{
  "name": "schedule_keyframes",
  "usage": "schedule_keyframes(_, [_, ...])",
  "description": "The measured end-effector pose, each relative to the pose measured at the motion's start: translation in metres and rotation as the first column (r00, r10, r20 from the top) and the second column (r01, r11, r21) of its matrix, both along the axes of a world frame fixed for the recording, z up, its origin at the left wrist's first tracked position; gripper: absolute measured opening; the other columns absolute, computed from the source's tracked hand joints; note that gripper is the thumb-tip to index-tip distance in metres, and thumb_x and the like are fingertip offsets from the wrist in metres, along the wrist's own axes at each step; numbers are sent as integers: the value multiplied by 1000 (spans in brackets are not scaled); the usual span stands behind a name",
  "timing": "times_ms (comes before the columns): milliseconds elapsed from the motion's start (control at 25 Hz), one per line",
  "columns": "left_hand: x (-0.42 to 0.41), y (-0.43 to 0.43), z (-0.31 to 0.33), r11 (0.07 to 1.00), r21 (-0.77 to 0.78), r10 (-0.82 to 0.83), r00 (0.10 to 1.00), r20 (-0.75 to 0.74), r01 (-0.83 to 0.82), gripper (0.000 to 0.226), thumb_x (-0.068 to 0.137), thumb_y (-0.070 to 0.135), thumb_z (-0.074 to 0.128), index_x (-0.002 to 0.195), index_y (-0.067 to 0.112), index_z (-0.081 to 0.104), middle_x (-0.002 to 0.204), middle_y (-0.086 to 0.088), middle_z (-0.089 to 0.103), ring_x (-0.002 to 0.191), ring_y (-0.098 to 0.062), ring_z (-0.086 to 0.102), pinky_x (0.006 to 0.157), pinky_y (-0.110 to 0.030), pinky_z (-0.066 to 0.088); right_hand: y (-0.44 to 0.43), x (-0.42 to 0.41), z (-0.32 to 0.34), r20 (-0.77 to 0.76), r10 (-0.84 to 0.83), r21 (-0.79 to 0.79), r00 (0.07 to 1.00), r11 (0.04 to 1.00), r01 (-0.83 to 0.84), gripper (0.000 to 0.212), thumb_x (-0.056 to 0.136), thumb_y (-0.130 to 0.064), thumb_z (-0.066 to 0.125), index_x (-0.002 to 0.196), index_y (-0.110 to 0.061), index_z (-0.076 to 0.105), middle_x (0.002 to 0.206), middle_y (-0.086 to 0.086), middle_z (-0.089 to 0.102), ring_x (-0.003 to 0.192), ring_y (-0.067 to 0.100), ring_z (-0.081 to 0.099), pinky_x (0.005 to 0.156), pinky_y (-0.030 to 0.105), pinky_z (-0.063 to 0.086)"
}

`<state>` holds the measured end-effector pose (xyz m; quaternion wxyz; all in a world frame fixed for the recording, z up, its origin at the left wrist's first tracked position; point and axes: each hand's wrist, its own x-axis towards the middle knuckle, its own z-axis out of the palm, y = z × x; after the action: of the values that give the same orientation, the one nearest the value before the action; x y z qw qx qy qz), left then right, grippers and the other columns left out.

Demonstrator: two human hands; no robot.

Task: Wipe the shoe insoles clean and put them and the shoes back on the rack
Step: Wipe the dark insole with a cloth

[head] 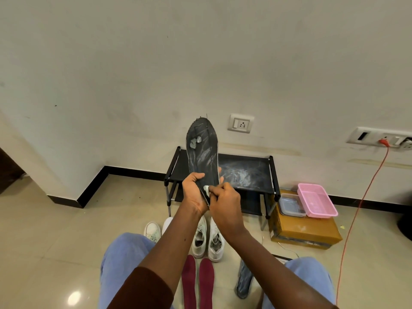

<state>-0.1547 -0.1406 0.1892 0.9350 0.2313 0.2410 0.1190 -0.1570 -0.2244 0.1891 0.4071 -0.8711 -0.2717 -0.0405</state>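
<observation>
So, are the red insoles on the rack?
No, both red insoles lie on the floor, away from the rack.

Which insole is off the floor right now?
The black insole, held upright in the left hand; the right hand pinches a cloth against it. Two maroon insoles and a grey insole lie on the floor.

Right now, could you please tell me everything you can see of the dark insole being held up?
The dark insole is black-grey, thin and flexible-looking. It seems fabric-faced, with a frayed toe edge, two pale worn patches near the toe and whitish streaks down its face. It stands nearly upright, toe up, in front of the black rack. The left hand grips its heel end, and the right hand pinches a small white wad against its lower part.
</observation>
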Motion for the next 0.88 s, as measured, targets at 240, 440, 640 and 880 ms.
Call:
schedule_keyframes(240, [-9, -3, 11, 997, 66, -48, 998, -46, 51, 34, 63, 18, 38, 58, 5, 68, 65, -10, 61, 57, -21, 57, 64, -28, 42, 12, 36, 14, -12, -59, -46, 998, 997, 58, 26, 94, -10, 49, 115, -3, 63, 109, 16, 59, 99, 24, 56, 83, 17, 38])
schedule_keyframes(440, [-6, 0, 3, 1000, -5, -5, 999, 33, 5, 45, 64, 19, 35, 69, -1, 75, 80, -16, 70, 79, -27, 62, 78, -34, 47, 7, 40, 14, -56, 21, -103, 998, 994, -27, 25, 93, -8, 50, 113, -5, 65, 110, 13, 60, 101, 21, 55, 77, 8, 30])
schedule_keyframes(640, [4, 7, -6, 990, -71, 129, 984, 126, -121, 50, 64, 15, 35, 100, -1, 66, 98, -20, 69, 90, -30, 57, 83, -35, 44, -8, 19, -1, -82, 58, -154, 995, 986, -70, 26, 92, -6, 50, 113, -4, 65, 107, 14, 60, 97, 22, 56, 75, 9, 32])
schedule_keyframes(880, [-1, 7, -10, 993, -77, 98, 983, 156, -87, 63, 65, 16, 35, 124, 3, 51, 120, -23, 59, 97, -30, 63, 83, -34, 52, -14, 15, -1, -95, 60, -145, 994, 987, -74, 24, 92, -7, 51, 110, -3, 66, 106, 13, 62, 97, 21, 58, 83, 15, 42])
